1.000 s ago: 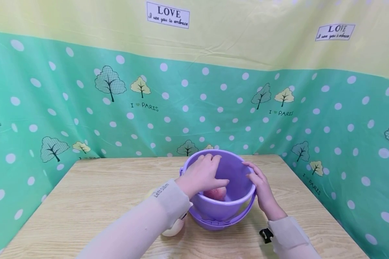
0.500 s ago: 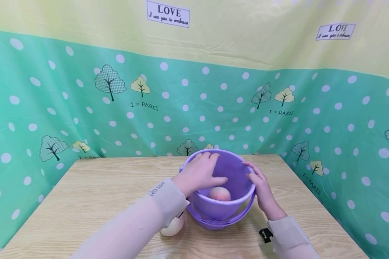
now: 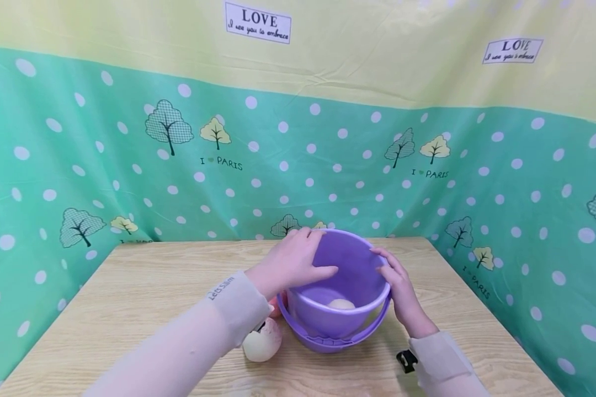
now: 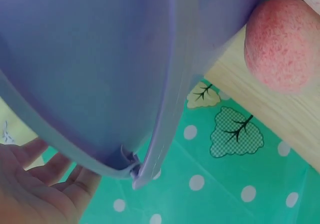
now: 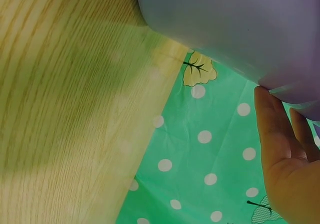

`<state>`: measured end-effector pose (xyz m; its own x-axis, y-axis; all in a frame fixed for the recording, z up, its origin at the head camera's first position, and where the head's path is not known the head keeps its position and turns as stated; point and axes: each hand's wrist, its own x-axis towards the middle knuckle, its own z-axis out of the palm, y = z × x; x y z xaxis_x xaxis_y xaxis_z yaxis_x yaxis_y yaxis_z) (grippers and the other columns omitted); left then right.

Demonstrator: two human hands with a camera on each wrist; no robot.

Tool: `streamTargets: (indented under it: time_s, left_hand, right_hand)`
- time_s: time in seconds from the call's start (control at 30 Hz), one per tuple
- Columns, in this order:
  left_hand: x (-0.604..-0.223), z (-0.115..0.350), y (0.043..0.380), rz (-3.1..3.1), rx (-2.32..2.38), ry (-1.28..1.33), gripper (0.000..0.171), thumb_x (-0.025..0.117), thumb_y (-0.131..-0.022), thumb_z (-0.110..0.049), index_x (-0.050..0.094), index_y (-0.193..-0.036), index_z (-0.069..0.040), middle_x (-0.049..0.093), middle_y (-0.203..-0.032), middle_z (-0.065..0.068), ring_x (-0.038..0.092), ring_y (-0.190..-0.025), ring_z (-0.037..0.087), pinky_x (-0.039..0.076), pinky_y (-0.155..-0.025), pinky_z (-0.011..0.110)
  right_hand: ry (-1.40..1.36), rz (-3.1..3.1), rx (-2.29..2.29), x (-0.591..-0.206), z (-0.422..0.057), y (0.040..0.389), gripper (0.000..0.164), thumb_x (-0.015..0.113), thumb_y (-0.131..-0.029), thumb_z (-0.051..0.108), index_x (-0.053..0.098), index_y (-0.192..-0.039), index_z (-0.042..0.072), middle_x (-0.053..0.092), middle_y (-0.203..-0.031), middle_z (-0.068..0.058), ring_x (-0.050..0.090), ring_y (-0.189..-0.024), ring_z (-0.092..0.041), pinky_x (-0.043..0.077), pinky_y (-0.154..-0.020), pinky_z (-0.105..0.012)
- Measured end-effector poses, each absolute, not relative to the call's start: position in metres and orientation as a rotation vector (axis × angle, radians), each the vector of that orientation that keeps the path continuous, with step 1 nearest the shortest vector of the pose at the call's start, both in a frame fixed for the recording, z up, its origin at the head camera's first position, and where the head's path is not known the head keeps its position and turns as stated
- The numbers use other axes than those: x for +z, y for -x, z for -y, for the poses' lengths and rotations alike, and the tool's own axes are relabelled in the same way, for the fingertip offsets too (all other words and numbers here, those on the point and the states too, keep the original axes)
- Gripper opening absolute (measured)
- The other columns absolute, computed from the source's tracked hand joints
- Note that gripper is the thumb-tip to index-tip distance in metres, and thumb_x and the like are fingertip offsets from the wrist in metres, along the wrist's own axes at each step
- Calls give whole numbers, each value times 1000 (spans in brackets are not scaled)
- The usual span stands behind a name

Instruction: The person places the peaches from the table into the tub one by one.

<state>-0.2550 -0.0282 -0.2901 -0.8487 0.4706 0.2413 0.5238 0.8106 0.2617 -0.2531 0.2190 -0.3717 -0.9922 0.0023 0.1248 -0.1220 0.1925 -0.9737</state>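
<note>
Dotted cloth (image 3: pixel 258 182) backs the table (image 3: pixel 179 286); bucket (image 3: pixel 323 322) before the back edge, right rim pinched by right hand (image 3: pixel 404 292); left hand (image 3: pixel 289 263), thumb and fingers apart, at left rim; ball (image 3: pixel 341 304) inside, below both hands.

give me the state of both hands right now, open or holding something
Left hand: open, holding nothing, by the bucket's left rim.
Right hand: closed on the bucket, gripping its right rim.

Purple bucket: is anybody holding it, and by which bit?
The right hand holds the bucket by the right side of its rim. The left hand is over its left side, with nothing seen in it.
</note>
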Motion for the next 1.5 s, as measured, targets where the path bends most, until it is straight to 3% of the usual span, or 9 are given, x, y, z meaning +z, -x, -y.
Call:
streamTargets:
  time_s: [0.27,0.77,1.13,1.5]
  left_hand:
    - [-284,36,251,2818,-499,784,82,67,-85,-56,44,-146,-6,58,-130,14,54,-120,31,45,-104,45]
    - [-276,55,245,2804,-517,738,77,68,-84,-56,49,-141,-9,58,-130,13,54,-121,32,45,-103,46]
    - [-273,68,243,2797,-521,738,79,68,-85,-55,48,-143,-5,55,-137,16,52,-127,35,42,-108,47]
    - [-271,77,242,2782,-484,724,80,67,-85,-55,48,-142,-3,57,-134,18,53,-125,37,45,-105,49]
  right_hand:
    - [-119,2346,1930,-373,-220,253,49,41,-93,11,47,-142,11,38,-153,-8,47,-121,-25,45,-91,-25]
    - [-123,2355,1944,-371,-221,253,50,40,-94,12,45,-143,12,34,-156,-10,43,-131,-30,41,-96,-30]
    - [-117,2348,1948,-372,-220,252,50,40,-93,12,46,-143,11,35,-156,-11,44,-130,-32,42,-95,-31]
    - [-124,2344,1942,-372,-219,254,50,41,-92,11,46,-142,11,36,-154,-10,44,-126,-29,43,-93,-28]
